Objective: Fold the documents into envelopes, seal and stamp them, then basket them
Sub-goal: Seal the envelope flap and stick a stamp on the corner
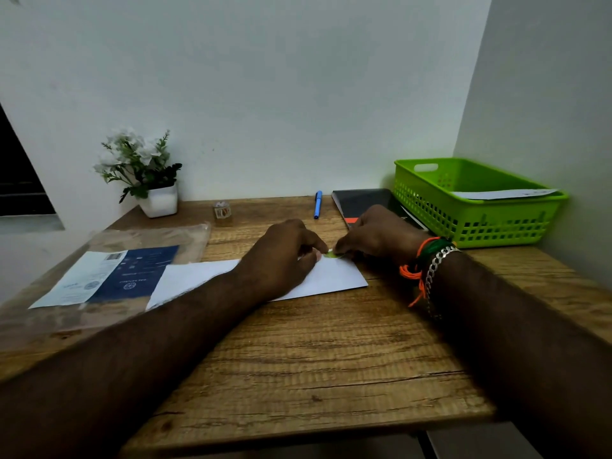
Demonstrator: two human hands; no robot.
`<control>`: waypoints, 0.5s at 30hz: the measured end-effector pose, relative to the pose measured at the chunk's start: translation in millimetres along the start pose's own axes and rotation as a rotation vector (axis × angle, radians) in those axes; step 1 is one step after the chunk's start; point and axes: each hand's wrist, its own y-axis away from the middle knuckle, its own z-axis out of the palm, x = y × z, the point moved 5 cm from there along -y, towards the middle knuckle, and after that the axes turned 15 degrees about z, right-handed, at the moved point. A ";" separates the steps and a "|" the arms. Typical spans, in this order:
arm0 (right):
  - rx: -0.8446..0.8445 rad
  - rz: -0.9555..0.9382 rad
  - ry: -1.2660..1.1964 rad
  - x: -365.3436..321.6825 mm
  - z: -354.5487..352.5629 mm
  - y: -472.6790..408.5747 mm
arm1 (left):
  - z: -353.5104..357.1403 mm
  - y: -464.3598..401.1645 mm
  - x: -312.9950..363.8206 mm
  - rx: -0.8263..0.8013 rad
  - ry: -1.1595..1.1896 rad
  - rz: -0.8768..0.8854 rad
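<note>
A white envelope [337, 276] lies flat on the wooden desk [314, 352], partly under my left forearm. My left hand [281, 256] rests on its upper edge, fingertips pinched. My right hand [381, 236] meets it from the right. Between the two sets of fingertips is a small green sticker [332, 255] at the envelope's top edge; both hands touch it. A green plastic basket [470, 213] stands at the back right with a white envelope [503, 193] lying across its top.
A clear plastic packet with a blue and white printed sheet [109, 276] lies at the left. At the back stand a white pot of flowers [149, 180], a small clear cube [222, 212], a blue pen [318, 203] and a dark notebook [364, 203]. Walls close in behind and right.
</note>
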 end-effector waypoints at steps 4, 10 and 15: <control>0.035 -0.034 0.030 -0.4 2.0 -3.3 | 1.4 -1.0 -2.2 -0.005 0.002 0.005; 0.087 -0.014 0.093 1.2 -0.4 -6.5 | -0.4 -2.3 -0.6 -0.014 0.018 0.002; 0.086 0.038 0.119 10.1 -8.6 -5.5 | 1.3 -3.5 -0.2 -0.042 0.011 -0.017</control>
